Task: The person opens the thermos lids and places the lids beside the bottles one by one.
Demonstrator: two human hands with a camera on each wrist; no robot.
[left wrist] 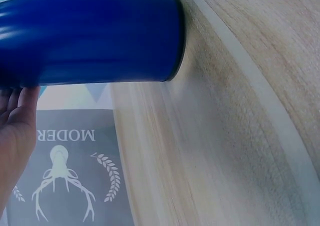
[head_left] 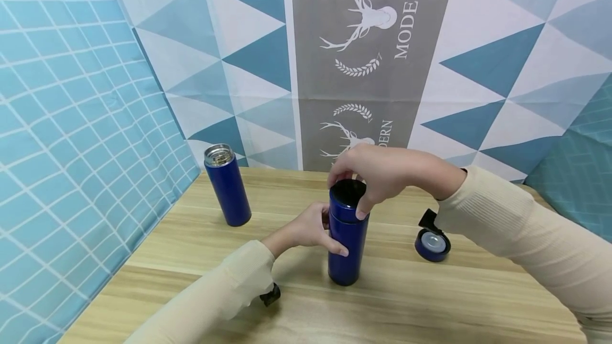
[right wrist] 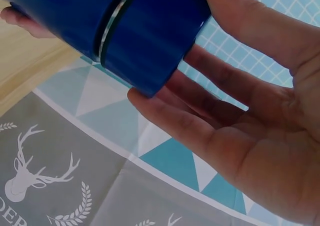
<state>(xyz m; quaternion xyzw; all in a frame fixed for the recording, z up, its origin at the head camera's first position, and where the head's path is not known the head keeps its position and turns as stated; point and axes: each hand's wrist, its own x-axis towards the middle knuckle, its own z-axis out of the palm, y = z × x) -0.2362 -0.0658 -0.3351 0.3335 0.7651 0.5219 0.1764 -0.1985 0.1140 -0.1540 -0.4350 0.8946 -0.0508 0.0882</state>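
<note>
A dark blue thermos flask stands upright on the wooden table in the head view. My left hand grips its body, the thumb across the front and the fingers behind. Over the top, my right hand holds the flask's blue lid by its rim, thumb on one side and fingers on the other. A thin seam with a bright glint separates lid and body in the right wrist view. The left wrist view shows the flask's lower body and its base at the table.
A second blue flask, lidless with a steel mouth, stands at the back left. Another blue lid lies underside up near the right sleeve. Patterned cloth hangs behind the table, and blue checked cloth hangs at left.
</note>
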